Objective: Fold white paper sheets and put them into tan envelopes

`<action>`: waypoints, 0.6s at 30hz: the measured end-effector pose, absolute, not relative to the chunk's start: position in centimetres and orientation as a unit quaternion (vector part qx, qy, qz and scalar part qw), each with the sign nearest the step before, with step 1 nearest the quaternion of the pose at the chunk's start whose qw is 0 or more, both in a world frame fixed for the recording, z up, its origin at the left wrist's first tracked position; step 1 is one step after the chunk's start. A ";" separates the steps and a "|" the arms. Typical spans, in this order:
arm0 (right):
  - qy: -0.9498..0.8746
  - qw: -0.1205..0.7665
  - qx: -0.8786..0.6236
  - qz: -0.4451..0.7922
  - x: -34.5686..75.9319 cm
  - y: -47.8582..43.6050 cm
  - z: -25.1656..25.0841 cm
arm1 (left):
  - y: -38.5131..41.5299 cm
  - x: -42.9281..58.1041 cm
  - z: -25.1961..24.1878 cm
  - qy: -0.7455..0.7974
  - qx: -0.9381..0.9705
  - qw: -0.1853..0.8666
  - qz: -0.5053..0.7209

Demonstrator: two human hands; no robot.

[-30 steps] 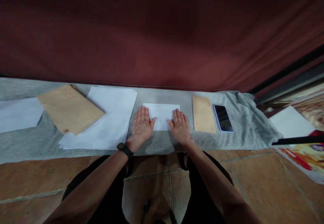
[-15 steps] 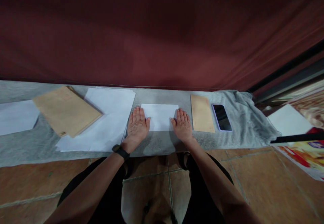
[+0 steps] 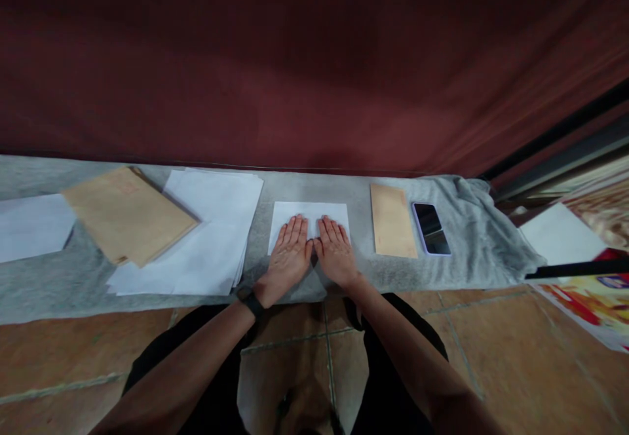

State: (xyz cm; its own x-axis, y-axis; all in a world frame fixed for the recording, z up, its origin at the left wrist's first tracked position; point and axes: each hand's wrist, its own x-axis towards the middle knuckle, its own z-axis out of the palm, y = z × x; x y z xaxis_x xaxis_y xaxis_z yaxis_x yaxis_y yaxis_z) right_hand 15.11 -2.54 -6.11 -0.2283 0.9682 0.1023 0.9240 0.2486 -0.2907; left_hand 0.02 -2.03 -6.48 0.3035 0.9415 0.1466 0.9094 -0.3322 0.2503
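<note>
Left hand: open, palm flat on the white folded paper sheet.
Right hand: open, flat on the same sheet, just beside the left.
Sheet position: centre of the grey cloth-covered bench, left of a tan paper envelope.

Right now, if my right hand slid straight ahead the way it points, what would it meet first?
Past the paper under the right hand lies only bare cloth; then, probably, the red curtain, though its depth is unclear.

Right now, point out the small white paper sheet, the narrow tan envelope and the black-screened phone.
small white paper sheet (image 3: 339,211): head view, bare upper right corner.
narrow tan envelope (image 3: 393,220): head view, middle of its face.
black-screened phone (image 3: 431,228): head view, centre of screen.
</note>
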 end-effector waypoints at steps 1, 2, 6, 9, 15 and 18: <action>-0.780 0.131 -0.607 0.081 15.2 -2.5 -6.1 | -2.0 -0.1 -6.5 0.576 0.805 0.060 0.132; -0.780 0.131 -0.607 0.078 15.4 -2.4 -6.2 | -2.0 -0.2 -6.5 0.577 0.804 0.060 0.132; -0.775 0.135 -0.614 0.070 16.0 -2.3 -6.4 | -1.7 -0.4 -6.5 0.592 0.794 0.054 0.126; -0.770 0.136 -0.620 0.059 16.4 -2.3 -6.5 | -1.6 -0.6 -6.5 0.604 0.787 0.050 0.116; -0.758 0.139 -0.637 0.039 17.3 -2.2 -6.6 | -1.1 -1.4 -6.5 0.618 0.776 0.036 0.123; -0.751 0.139 -0.645 0.038 17.9 -2.0 -6.7 | -0.8 -2.0 -6.5 0.630 0.765 0.035 0.129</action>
State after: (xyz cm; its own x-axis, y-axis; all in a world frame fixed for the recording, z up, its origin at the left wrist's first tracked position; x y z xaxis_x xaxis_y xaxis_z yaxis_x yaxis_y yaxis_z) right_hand 17.95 -1.97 -6.69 -0.1294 0.9787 0.1597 0.9578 0.1650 -0.2353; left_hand -2.04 -0.82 -6.48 0.1727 0.9729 0.1535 0.9551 -0.2036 0.2155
